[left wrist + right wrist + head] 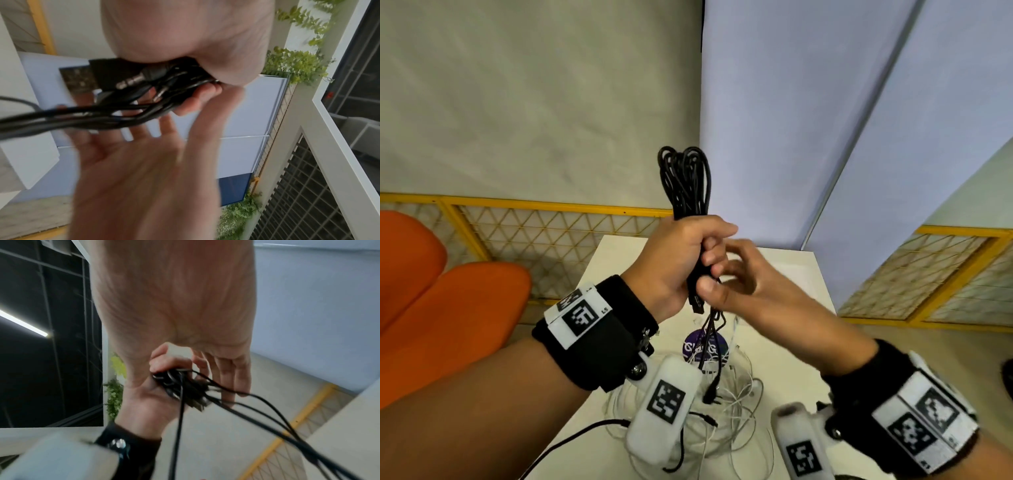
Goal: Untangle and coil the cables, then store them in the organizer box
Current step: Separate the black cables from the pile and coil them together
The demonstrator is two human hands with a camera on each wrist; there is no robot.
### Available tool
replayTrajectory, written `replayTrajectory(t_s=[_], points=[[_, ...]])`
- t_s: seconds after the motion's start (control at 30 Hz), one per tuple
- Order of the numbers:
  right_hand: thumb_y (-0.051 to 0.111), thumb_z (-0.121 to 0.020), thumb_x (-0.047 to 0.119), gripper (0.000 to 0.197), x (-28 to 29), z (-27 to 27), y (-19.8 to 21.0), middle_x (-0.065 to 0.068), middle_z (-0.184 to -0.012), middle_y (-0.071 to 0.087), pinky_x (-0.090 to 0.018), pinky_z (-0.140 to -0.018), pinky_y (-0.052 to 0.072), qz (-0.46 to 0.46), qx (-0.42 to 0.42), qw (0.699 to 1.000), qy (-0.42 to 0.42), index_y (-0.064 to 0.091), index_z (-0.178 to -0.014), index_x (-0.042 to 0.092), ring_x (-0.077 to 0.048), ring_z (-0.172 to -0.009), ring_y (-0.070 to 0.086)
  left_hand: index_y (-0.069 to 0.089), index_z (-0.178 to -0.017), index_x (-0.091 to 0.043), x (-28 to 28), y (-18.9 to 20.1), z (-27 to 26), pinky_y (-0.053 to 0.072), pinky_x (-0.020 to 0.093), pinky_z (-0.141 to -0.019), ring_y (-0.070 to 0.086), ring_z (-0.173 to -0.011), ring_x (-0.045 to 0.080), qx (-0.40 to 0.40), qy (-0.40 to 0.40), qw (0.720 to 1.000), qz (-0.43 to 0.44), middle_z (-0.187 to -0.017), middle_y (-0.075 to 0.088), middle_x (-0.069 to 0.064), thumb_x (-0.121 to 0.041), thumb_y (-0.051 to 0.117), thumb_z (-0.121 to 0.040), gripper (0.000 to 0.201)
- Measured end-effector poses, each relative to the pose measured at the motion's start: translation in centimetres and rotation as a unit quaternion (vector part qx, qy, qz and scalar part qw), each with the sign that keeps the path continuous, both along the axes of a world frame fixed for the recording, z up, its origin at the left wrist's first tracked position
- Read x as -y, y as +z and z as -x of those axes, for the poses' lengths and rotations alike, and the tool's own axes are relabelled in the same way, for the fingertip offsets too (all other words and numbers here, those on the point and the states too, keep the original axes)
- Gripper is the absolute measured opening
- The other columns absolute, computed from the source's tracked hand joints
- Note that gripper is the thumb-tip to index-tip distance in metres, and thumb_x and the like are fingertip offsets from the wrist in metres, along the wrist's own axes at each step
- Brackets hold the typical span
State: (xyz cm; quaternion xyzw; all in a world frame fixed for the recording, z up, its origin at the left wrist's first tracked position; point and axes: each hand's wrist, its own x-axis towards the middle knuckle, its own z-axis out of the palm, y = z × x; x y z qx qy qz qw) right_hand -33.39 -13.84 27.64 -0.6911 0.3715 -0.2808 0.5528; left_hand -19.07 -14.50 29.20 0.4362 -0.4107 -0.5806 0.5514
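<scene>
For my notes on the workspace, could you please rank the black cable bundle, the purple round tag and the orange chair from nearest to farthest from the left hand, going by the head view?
1. Black cable bundle: gripped in the left hand, loops above the fist.
2. Purple round tag: on the table, below the hand.
3. Orange chair: far left.

Room around the white table (787, 346)

Two orange seats (441, 308) stand off to the left, near a yellow-framed mesh fence (551, 233) that runs along the foot of a pale grey wall (534, 102). A lilac-blue panel (791, 120) rises behind the table's far edge, and a second stretch of yellow fence (928, 274) runs off to the right. A round purple sticker (703, 346) lies on the tabletop. Green trailing plants (296, 65) climb a white post, beside dark glazed panes (353, 65).
</scene>
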Motion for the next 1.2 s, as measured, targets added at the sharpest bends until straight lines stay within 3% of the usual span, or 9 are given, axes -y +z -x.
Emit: replayTrajectory(t_s=[0.1, 0.2, 0.27, 0.37, 0.53, 0.7, 0.83, 1.0, 1.2], points=[[0.074, -0.084, 0.045, 0.060, -0.5, -0.3, -2.8, -0.004, -0.109, 0.072, -0.045, -0.096, 0.053, -0.027, -0.016, 0.999, -0.011, 0.038, -0.131, 0.037, -0.019, -0.095, 0.072, 0.037, -0.052, -0.016, 0.2, -0.1, -0.2, 0.039, 0.033, -0.064, 0.040, -0.044, 0.019, -0.004, 0.008, 1.000, -0.016, -0.045, 0.032, 0.001, -0.009, 0.060, -0.088, 0.044], [0.062, -0.096, 0.031, 0.040, -0.9, -0.3, -3.6, -0.007, -0.078, 0.075, -0.034, -0.074, 0.051, -0.034, -0.011, 0.999, -0.024, 0.042, -0.130, 0.028, -0.017, -0.068, 0.067, 0.038, -0.053, -0.016, 0.2, -0.3, -0.5, 0.042, 0.027, -0.056, 0.044, -0.047, 0.019, 0.005, 0.002, 0.999, -0.037, -0.048, 0.034, 0.001, -0.012, 0.061, -0.090, 0.044], [0.056, -0.100, 0.030, 0.018, -1.0, 0.1, -3.9, -0.003, -0.058, 0.064, -0.030, -0.058, 0.043, -0.004, -0.034, 0.999, -0.013, 0.054, -0.116, 0.022, -0.014, -0.052, 0.054, 0.038, -0.054, -0.017, 0.3, -0.4, -0.7, 0.039, 0.027, -0.056, 0.042, -0.046, 0.018, -0.002, -0.004, 0.999, -0.053, -0.048, 0.034, 0.000, -0.014, 0.061, -0.091, 0.044], [0.049, -0.103, 0.027, 0.019, -1.1, 0.9, -4.8, 0.006, -0.047, 0.045, -0.031, -0.053, 0.039, -0.004, -0.052, 0.999, 0.000, 0.064, -0.097, 0.017, -0.012, -0.043, 0.043, 0.039, -0.055, -0.017, 0.5, -0.3, -1.2, 0.036, 0.027, -0.055, 0.039, -0.043, 0.017, 0.001, -0.002, 0.998, -0.066, -0.047, 0.033, -0.001, -0.015, 0.062, -0.092, 0.044], [0.045, -0.103, 0.042, 0.041, -1.1, 2.7, -5.9, 0.008, -0.052, 0.039, -0.035, -0.056, 0.041, -0.005, -0.050, 0.999, 0.011, 0.051, -0.065, 0.025, -0.016, -0.045, 0.044, 0.037, -0.055, -0.019, 0.5, 0.0, -1.9, 0.045, 0.035, -0.070, 0.033, -0.041, 0.016, -0.035, -0.021, 0.996, -0.081, -0.045, 0.028, -0.003, -0.017, 0.059, -0.093, 0.043], [0.043, -0.094, 0.060, 0.048, -1.3, 4.7, -8.3, -0.002, -0.060, 0.033, -0.035, -0.053, 0.031, -0.014, -0.012, 1.000, 0.012, 0.044, -0.066, 0.022, -0.020, -0.053, 0.030, 0.036, -0.055, -0.020, 0.5, 0.2, -2.3, 0.057, 0.037, -0.068, 0.029, -0.041, 0.014, -0.076, -0.043, 0.992, -0.088, -0.045, 0.026, -0.004, -0.016, 0.058, -0.092, 0.043], [0.039, -0.096, 0.057, 0.049, -1.5, 5.9, -9.9, -0.002, -0.058, 0.035, -0.025, -0.055, 0.033, -0.039, -0.004, 0.999, 0.038, 0.051, -0.069, 0.019, -0.018, -0.055, 0.032, 0.036, -0.052, -0.021, 0.4, 0.1, -2.5, 0.047, 0.030, -0.054, 0.027, -0.040, 0.013, -0.068, -0.047, 0.992, -0.095, -0.043, 0.026, -0.005, -0.017, 0.057, -0.091, 0.044], [0.034, -0.098, 0.053, 0.051, -1.8, 7.0, -11.1, 0.000, -0.058, 0.034, -0.025, -0.060, 0.032, -0.051, -0.031, 0.998, 0.029, 0.050, -0.058, 0.024, -0.018, -0.058, 0.032, 0.032, -0.054, -0.021, 0.5, 0.6, -3.2, 0.028, 0.024, -0.042, 0.023, -0.038, 0.012, -0.072, -0.048, 0.992, -0.093, -0.042, 0.023, -0.006, -0.016, 0.057, -0.085, 0.041], [0.032, -0.098, 0.059, 0.065, -2.2, 8.0, -14.0, -0.012, -0.060, 0.036, -0.029, -0.067, 0.032, -0.048, -0.043, 0.997, 0.042, 0.044, -0.062, 0.006, -0.022, -0.061, 0.034, 0.030, -0.054, -0.022, 0.4, 0.4, -3.1, 0.022, 0.021, -0.038, 0.022, -0.035, 0.010, -0.062, -0.059, 0.992, -0.096, -0.041, 0.023, -0.007, -0.015, 0.055, -0.087, 0.042]])
